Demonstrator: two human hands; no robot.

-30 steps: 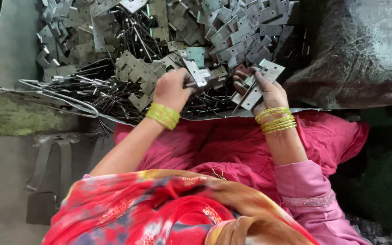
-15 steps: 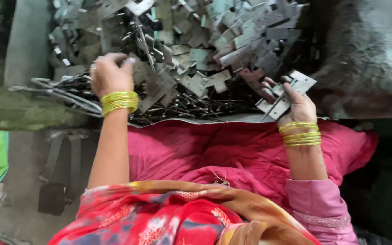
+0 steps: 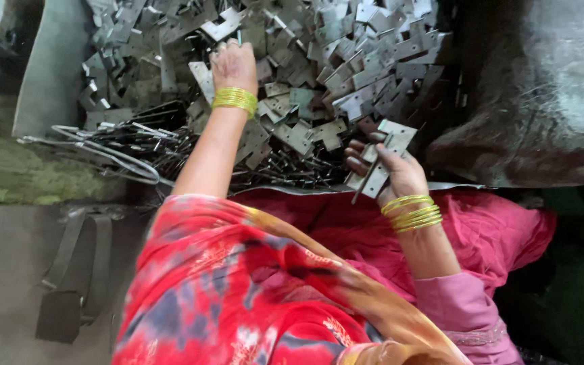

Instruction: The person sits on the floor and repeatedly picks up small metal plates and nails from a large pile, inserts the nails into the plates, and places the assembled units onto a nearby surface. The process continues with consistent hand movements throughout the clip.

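The left hand, wearing yellow bangles, is reaching far into the heap of flat grey metal hinge plates, fingers curled down onto the pieces; whether it is gripping one I cannot tell. The right hand is closing around a small stack of grey metal plates near the heap's front edge, beside dark thin metal rods

Dim, soft daylight perhaps from above, dark right edge, slight blur
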